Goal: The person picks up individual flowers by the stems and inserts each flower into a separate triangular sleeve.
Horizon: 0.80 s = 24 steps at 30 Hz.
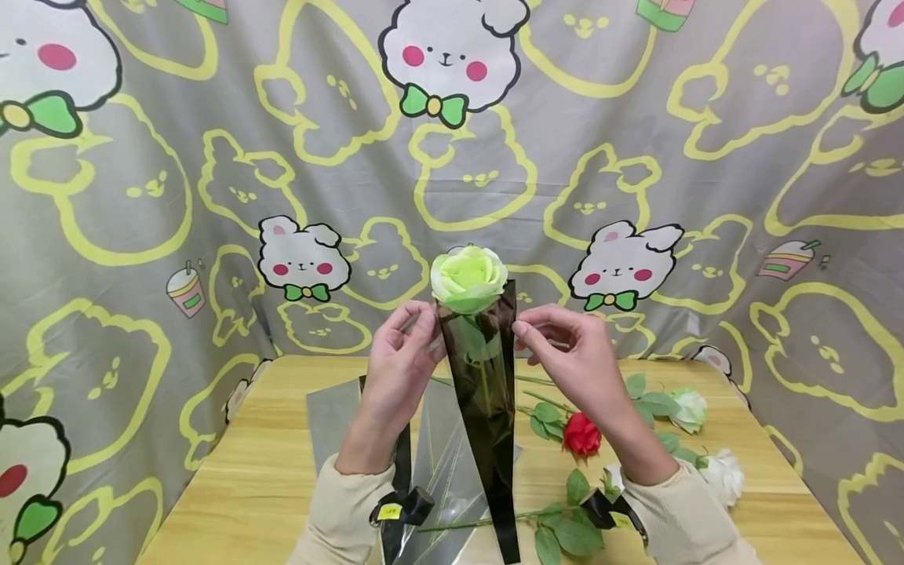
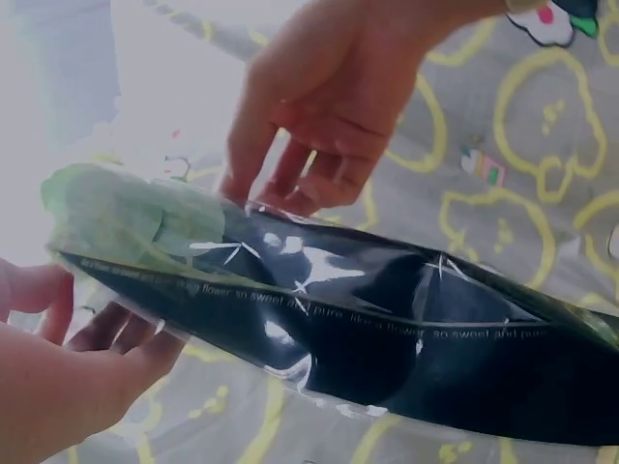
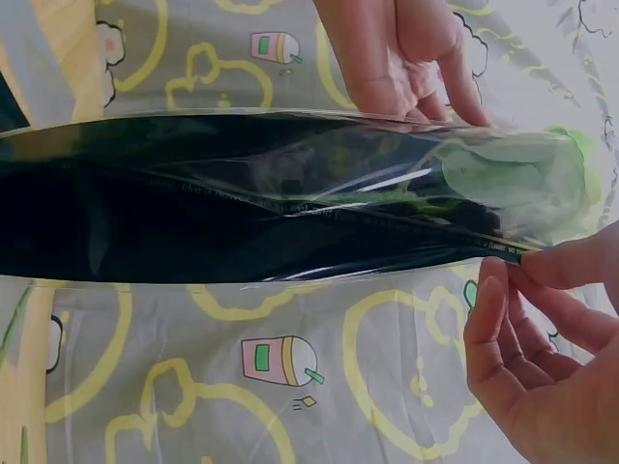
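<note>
A pale green rose (image 1: 469, 276) stands upright inside a tapered black-and-clear flower sleeve (image 1: 490, 424), its bloom rising above the top edge. My left hand (image 1: 397, 353) holds the sleeve's upper left edge between thumb and fingers. On the opposite side, my right hand (image 1: 575, 349) pinches the upper right edge with thumb and index finger. Small printed lettering runs along the sleeve (image 2: 387, 309) in the left wrist view. Through the film, the rose's stem and leaves show dimly. In the right wrist view, the right thumb and fingertips (image 3: 495, 271) grip the sleeve's rim just below the bloom.
Flat clear sleeves with black strips (image 1: 441, 439) lie on the wooden table (image 1: 226, 471). To the right are a red rose (image 1: 582, 434), a white-green rose (image 1: 688, 410) and a white rose (image 1: 723, 477). Leaves (image 1: 579, 535) lie near the front. A patterned curtain (image 1: 480, 196) hangs behind.
</note>
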### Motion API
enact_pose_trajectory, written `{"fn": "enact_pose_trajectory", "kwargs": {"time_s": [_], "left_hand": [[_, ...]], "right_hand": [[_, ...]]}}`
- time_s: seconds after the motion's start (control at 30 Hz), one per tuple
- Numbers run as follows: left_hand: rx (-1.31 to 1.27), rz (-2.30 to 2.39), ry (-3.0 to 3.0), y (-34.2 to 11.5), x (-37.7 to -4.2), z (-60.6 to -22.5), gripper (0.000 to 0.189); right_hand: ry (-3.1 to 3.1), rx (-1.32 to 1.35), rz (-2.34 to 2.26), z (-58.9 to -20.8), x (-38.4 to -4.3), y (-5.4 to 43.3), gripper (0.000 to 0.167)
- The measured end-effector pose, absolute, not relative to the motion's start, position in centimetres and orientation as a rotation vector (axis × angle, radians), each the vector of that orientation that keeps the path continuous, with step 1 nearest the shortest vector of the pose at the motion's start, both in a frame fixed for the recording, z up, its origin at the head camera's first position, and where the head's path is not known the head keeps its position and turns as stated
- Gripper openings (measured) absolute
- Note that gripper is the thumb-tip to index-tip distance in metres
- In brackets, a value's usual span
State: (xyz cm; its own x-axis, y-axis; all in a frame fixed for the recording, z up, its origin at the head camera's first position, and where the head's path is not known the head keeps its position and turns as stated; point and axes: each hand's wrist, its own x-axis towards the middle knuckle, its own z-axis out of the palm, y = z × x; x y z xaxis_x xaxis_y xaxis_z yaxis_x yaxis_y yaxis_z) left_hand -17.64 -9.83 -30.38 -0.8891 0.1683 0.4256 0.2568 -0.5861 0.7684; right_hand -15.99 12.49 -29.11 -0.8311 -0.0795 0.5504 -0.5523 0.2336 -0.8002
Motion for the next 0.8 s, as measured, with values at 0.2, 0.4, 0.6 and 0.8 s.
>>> {"fn": "enact_pose_trajectory", "kwargs": {"time_s": [0.2,0.4,0.6,0.8], "left_hand": [[-0.625,-2.442,-1.524,-9.4,-17.4,-30.1,0.018],[-0.604,-2.411,-1.558,-9.4,-17.5,-29.4,0.014],[-0.685,-2.416,-1.617,-9.3,-17.5,-29.0,0.007],[-0.655,-2.441,-1.547,-9.3,-17.6,-28.8,0.003]], "right_hand": [[-2.07,0.598,1.653,-29.1,-16.0,12.2,0.008],[-2.031,0.587,1.6,-28.5,-16.2,12.8,0.009],[-1.952,0.581,1.611,-27.7,-16.6,12.6,0.01],[-1.902,0.6,1.606,-27.5,-16.9,12.0,0.009]]}}
